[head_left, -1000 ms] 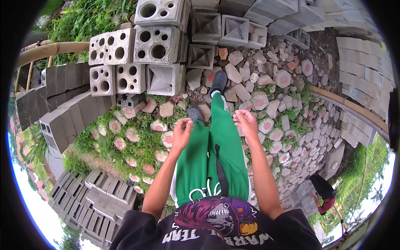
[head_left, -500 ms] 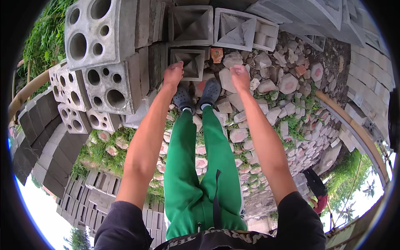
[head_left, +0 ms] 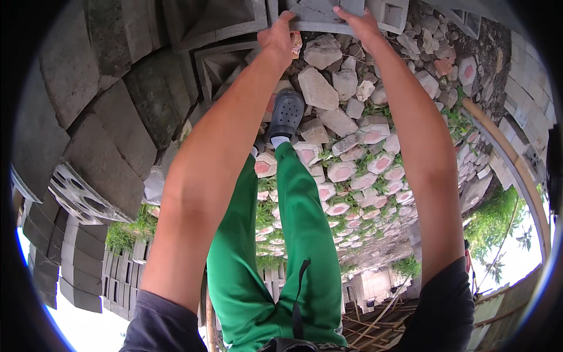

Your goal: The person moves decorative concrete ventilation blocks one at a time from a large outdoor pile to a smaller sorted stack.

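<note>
Both my arms reach to the upper edge, toward a grey square concrete block [head_left: 319, 27] with a recessed face; its top is cut off by the frame. My left hand [head_left: 278, 39] is closed at the block's left near corner. Gripping the right side, my right hand [head_left: 362, 27] has its thumb over the face and its fingers along the outer edge. Left of it sits a similar recessed block [head_left: 220, 29], with another one [head_left: 218, 64] lower down, partly behind my left forearm. An orange brick piece [head_left: 296, 44] shows beside my left hand.
Stacked concrete blocks [head_left: 105, 135] rise close on my left. Loose rubble stones [head_left: 318, 88] lie around my clog [head_left: 286, 111]. Hexagonal pavers [head_left: 372, 134] with grass between cover the ground behind. A curved pole [head_left: 510, 152] stands at the right.
I have leaned forward and to the left. Both hands went from hanging apart over the lower block and rubble to the upper recessed block, and now hold its two sides.
</note>
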Available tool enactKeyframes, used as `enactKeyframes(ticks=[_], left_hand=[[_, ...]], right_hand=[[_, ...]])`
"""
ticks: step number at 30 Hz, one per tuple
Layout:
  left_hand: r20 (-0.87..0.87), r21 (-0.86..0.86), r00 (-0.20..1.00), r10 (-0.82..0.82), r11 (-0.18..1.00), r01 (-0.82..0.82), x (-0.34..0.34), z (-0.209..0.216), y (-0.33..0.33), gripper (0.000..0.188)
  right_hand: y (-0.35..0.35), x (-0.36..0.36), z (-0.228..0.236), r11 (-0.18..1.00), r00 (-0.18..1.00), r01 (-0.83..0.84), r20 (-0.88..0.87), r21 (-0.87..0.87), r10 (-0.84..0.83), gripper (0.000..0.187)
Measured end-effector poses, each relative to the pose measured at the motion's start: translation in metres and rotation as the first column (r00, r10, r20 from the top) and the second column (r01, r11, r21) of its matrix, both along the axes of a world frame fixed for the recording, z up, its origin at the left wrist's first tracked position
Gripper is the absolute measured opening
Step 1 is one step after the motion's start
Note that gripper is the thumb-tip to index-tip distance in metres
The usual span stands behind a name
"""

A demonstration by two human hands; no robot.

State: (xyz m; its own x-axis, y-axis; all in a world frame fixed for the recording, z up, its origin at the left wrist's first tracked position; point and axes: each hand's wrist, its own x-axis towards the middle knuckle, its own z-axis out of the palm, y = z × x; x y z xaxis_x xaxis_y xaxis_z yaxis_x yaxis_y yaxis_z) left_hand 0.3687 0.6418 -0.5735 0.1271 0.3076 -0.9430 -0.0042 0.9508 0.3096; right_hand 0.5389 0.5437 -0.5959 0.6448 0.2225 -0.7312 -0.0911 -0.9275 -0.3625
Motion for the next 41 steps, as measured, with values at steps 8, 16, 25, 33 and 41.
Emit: enactKeyframes(ticks=[8,16,25,33,41], left_hand=[[-0.001,-0.024,1.0,-0.01,1.0,0.01,0.0,-0.001,0.003,0.051],[-0.129,-0.051,0.728,-0.673,0.738,0.673,-0.049,-0.003,-0.033,0.074],[0.01,0.06,0.871,-0.491,0.87,0.49,-0.145,0.039,-0.112,0.073],[-0.212,0.127,0.85,-0.481,0.849,0.513,-0.252,0.205,-0.121,0.081],[-0.355,0.261,0.928,-0.115,0.941,0.216,-0.323,0.369,-0.148,0.089]], right_hand=[[-0.011,-0.01,-0.01,0.919,0.975,0.188,-0.18,0.348,-0.131,0.067],[-0.095,-0.047,0.027,0.937,0.97,0.214,-0.172,0.277,-0.171,0.055],[-0.198,-0.149,0.091,0.974,0.938,0.193,-0.313,0.114,-0.15,0.062],[-0.187,-0.229,0.249,0.983,0.91,0.089,-0.415,0.163,-0.013,0.065],[-0.157,-0.237,0.314,0.913,0.593,0.334,-0.805,0.233,-0.011,0.07]])
